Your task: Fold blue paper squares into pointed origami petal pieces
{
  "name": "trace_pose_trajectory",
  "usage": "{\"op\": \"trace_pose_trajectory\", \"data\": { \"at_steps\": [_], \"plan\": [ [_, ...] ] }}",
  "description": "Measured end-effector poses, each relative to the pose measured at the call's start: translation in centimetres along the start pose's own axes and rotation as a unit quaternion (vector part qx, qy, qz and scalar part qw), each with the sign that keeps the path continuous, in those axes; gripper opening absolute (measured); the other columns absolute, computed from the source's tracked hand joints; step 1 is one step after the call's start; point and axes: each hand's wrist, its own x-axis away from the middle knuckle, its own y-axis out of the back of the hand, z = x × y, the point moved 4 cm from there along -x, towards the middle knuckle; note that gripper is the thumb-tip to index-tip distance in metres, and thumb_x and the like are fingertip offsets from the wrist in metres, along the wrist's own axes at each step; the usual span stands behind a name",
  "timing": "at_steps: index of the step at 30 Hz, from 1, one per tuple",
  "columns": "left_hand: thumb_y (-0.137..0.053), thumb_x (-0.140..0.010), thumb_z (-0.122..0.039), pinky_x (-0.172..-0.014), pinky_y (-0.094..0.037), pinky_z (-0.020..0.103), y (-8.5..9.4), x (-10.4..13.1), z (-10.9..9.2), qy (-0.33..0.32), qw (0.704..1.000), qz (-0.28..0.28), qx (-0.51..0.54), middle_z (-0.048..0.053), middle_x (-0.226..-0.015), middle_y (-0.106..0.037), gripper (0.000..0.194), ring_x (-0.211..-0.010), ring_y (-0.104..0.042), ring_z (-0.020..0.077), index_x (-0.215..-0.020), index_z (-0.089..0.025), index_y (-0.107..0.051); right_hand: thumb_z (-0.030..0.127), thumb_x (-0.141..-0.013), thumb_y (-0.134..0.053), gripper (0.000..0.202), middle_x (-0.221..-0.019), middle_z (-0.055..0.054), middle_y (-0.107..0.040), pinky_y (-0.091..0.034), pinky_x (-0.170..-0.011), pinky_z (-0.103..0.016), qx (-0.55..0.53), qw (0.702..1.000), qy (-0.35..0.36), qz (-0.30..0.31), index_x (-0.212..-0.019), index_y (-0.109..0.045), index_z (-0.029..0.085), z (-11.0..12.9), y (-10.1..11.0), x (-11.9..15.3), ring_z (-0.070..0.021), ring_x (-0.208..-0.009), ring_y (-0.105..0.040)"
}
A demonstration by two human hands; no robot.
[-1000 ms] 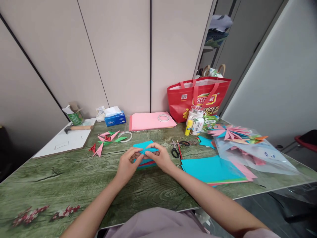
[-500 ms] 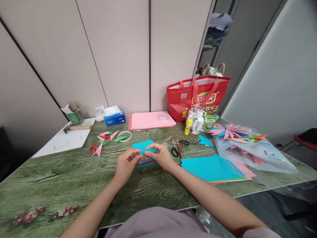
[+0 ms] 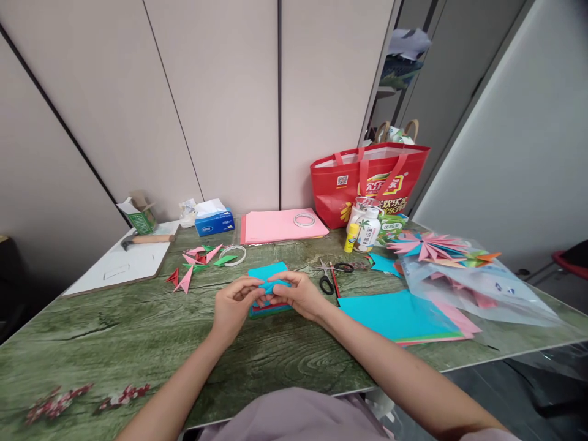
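Both hands pinch one small folded piece of blue paper over the middle of the table. My left hand grips its left side between thumb and fingers. On the other side, my right hand holds it with thumb and fingertips; part of the paper is hidden behind the fingers. Directly beneath lies a stack of small coloured sheets, blue on top with red and green edges lower down. Scissors with black handles lie open to the right, beside a red pencil.
Folded pink, red and green paper pieces and a tape roll lie left. Larger blue sheets and a plastic bag lie right. Behind stand a tissue box, pink paper, a glue stick and a red bag. A hammer rests far left.
The whole view has shifted slightly. My hands stay close together on the folded blue paper, with the right fingers a little more closed over it.
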Motion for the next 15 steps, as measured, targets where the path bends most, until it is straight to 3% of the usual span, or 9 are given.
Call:
{"op": "trace_pose_trajectory", "data": {
  "at_steps": [7,15],
  "plan": [
    [-0.065,-0.064,-0.024,-0.051,-0.049,0.028,0.1,0.2,-0.5,-0.061,0.997,0.013,-0.053,0.002,-0.067,-0.062,0.007,-0.052,-0.056,0.0136,-0.06,-0.019,-0.066,0.027,-0.056,-0.074,0.032,-0.061,0.0,-0.066,-0.052,-0.058,-0.023,-0.052,0.998,-0.045,0.015,-0.083,-0.064,0.013,-0.3,-0.1,0.0,-0.0106,-0.054,-0.062],
    [-0.048,-0.077,-0.021,-0.065,-0.044,0.026,0.2,0.7,-0.9,-0.179,0.956,0.106,-0.205,0.005,-0.075,-0.063,0.022,-0.071,-0.057,0.0159,-0.067,-0.023,-0.068,0.024,-0.057,-0.074,0.024,-0.059,0.0,-0.066,-0.049,-0.051,-0.016,-0.077,0.993,-0.09,0.03,-0.077,-0.064,0.013,-1.2,0.2,0.0,-0.0085,-0.053,-0.062]
  ]
}}
